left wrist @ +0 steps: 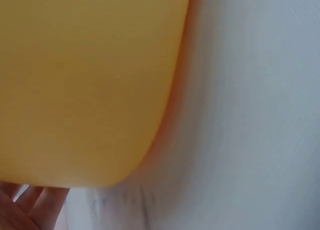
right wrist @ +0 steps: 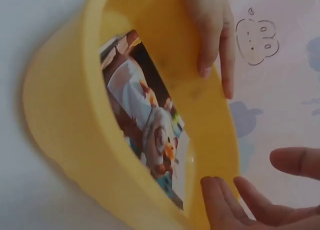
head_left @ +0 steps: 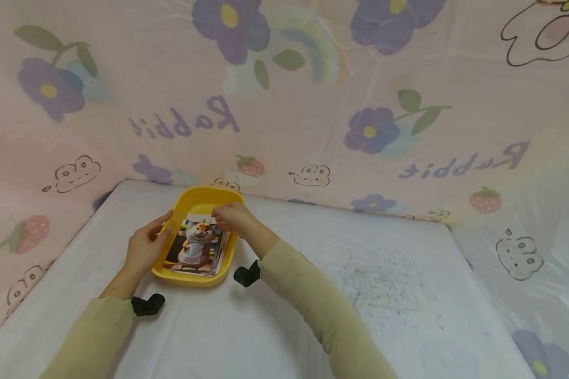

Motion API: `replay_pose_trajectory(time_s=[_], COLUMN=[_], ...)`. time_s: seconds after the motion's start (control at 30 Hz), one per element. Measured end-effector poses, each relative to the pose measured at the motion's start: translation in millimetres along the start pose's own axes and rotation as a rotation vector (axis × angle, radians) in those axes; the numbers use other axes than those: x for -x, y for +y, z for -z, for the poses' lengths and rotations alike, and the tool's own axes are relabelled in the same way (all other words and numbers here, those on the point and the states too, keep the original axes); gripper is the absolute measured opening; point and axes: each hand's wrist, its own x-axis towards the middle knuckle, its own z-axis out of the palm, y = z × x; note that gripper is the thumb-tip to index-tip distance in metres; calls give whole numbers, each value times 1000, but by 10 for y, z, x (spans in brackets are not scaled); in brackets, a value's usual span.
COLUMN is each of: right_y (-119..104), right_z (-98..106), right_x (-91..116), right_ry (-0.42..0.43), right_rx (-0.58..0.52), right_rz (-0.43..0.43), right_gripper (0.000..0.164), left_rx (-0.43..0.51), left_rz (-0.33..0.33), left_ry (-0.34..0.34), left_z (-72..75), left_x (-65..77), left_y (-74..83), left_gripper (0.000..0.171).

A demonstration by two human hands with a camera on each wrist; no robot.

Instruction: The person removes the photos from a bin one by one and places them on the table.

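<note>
A yellow plastic tray (head_left: 201,199) with raised walls stands on the white surface. In it lies a stack of picture cards (head_left: 194,250); the top one shows a hamster-like cartoon animal in a white apron. My left hand (head_left: 144,245) grips the tray's left wall, thumb inside and fingers outside. Over the tray's far right side is my right hand (head_left: 234,217). The right wrist view shows that right hand (right wrist: 250,207) with fingers extended, thumb apart and nothing held. In the left wrist view the tray's outer wall (left wrist: 85,90) hides most of the scene.
The white tabletop (head_left: 289,295) has a scribbled, smudged patch (head_left: 384,284) to the right. A pink sheet (head_left: 284,137) printed with flowers and rabbits rises behind the table and at its sides. Small black devices (head_left: 149,305) sit at both wrists.
</note>
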Motion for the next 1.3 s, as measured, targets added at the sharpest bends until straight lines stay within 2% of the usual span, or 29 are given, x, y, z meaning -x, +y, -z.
replay_pose_trajectory(time_s=[0.2, 0.33, 0.57, 0.77, 0.87, 1.13, 1.3], right_y=[-6, -5, 55, 86, 87, 65, 57], right_z=[-72, -112, -135, -155, -152, -168, -197], right_x=[-105, -160, -255, -347, -367, -339, -327], right_ry=[47, 100, 92, 62, 43, 32, 60], right_rx=[11, 90, 175, 352, 420, 531, 512], right_rz=[-35, -55, -69, -87, -80, -16, -14], right_gripper=[46, 51, 31, 58, 60, 45, 36], left_rx=[20, 33, 36, 51, 52, 60, 73], left_rz=[-24, -19, -24, -17, -19, -7, -20], left_ry=[-8, -14, -13, -19, -21, -24, -14], left_z=[-3, -12, -19, -26, -20, -2, 10], left_x=[24, 35, 40, 39, 35, 30, 22], left_y=[15, 35, 21, 8, 9, 0, -15], left_gripper=[46, 46, 46, 46, 46, 46, 46])
